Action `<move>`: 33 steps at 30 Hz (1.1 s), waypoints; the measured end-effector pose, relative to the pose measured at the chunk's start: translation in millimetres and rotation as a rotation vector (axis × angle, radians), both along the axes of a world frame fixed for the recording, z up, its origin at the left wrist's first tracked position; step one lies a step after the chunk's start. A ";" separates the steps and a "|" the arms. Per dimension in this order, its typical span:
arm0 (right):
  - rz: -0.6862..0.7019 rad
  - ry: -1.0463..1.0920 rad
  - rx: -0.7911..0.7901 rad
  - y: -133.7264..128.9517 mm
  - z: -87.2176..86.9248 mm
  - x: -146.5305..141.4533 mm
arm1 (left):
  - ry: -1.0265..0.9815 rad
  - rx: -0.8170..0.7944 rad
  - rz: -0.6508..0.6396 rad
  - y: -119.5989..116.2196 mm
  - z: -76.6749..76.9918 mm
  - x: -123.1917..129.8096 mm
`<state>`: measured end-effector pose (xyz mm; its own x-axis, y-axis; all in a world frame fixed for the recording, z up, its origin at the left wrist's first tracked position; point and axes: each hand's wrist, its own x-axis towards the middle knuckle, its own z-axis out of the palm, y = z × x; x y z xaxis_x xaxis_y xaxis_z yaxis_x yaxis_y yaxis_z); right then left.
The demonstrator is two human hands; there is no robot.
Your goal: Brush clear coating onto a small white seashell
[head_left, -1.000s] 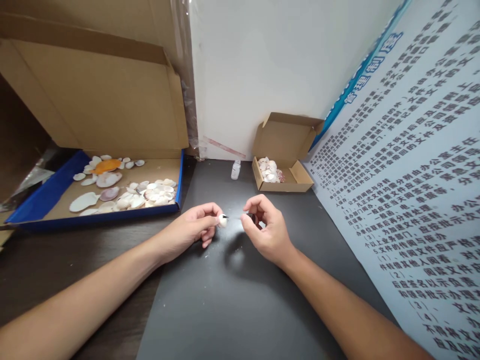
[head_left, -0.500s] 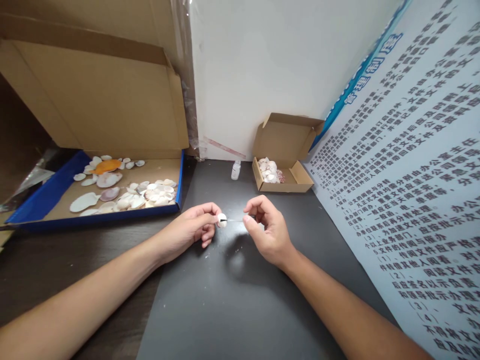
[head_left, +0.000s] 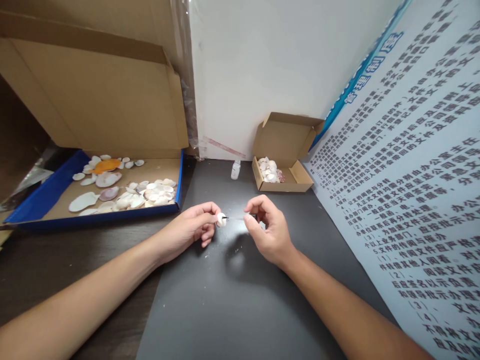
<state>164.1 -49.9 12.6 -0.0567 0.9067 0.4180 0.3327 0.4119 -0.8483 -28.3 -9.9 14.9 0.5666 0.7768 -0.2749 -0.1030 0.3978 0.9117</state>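
My left hand is closed, with thumb and index finger pinching a small white shell at its edge. Opposite it, my right hand is closed around a thin brush with a slim pale shaft and a dark tip. The brush points left, and its tip lies over the shell, seemingly touching it. Part of the handle is hidden by my right fingers. Both hands are above the dark grey mat. Beyond them stands a small clear bottle with whitish contents.
On the left, a blue-edged cardboard box with its lid raised holds many shells and an orange piece. A smaller cardboard box at the back right contains shells. A printed board stands along the right side.
The brush's dark tip has shifted slightly on the shell, and the shell looks slightly turned. Both hands have stayed almost in place.
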 end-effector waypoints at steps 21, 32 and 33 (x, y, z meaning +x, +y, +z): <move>0.045 0.000 -0.001 -0.3 -0.8 -0.1 | -0.018 -0.023 0.029 0.1 1.7 0.0; 0.029 -0.012 0.003 0.9 -2.2 0.0 | -0.013 -0.026 0.043 -0.6 1.4 -0.1; 0.025 -0.006 0.006 1.0 -2.0 0.1 | -0.012 -0.027 0.039 -0.6 1.2 -0.1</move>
